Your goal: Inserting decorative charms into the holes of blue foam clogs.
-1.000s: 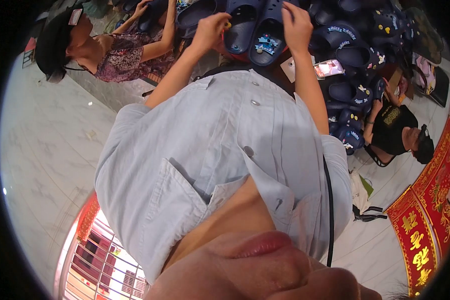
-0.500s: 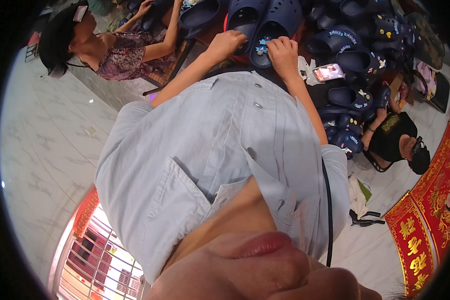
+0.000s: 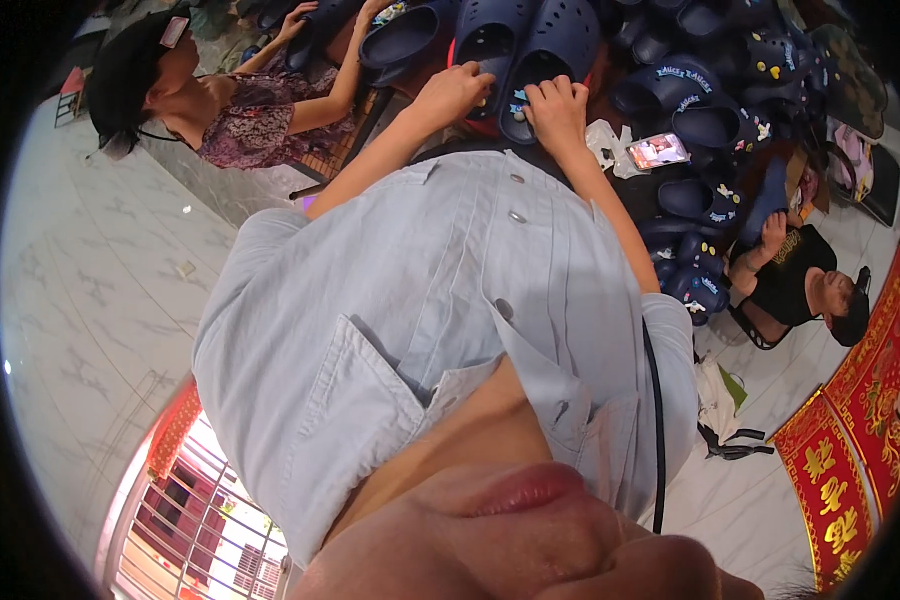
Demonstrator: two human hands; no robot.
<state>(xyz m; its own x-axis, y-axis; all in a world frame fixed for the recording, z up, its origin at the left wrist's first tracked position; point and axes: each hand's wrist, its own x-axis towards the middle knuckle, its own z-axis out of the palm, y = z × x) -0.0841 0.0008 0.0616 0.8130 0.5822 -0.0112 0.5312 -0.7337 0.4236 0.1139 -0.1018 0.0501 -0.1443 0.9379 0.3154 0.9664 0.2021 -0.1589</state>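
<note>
Two navy clogs with holes lie side by side in front of me, the left clog (image 3: 492,22) and the right clog (image 3: 562,42). My left hand (image 3: 454,92) is closed at the near end of the left clog, its fingertips curled on the rim. At the near end of the right clog, my right hand (image 3: 558,108) is closed, with bent fingers over small light-blue and white charms (image 3: 518,100). Its fingers partly cover the charms, so whether it pinches one I cannot tell. Something red shows beneath the pair.
More navy clogs (image 3: 685,85) with charms are piled on the right. A lit phone (image 3: 658,150) lies beside white plastic (image 3: 606,142). A person in a patterned top (image 3: 255,120) handles clogs at left; another in a black shirt (image 3: 792,268) holds a clog at right.
My right hand has shifted slightly left over the charms and covers more of them. My left hand stays nearly in place. The person at right has turned the head and moved a clog.
</note>
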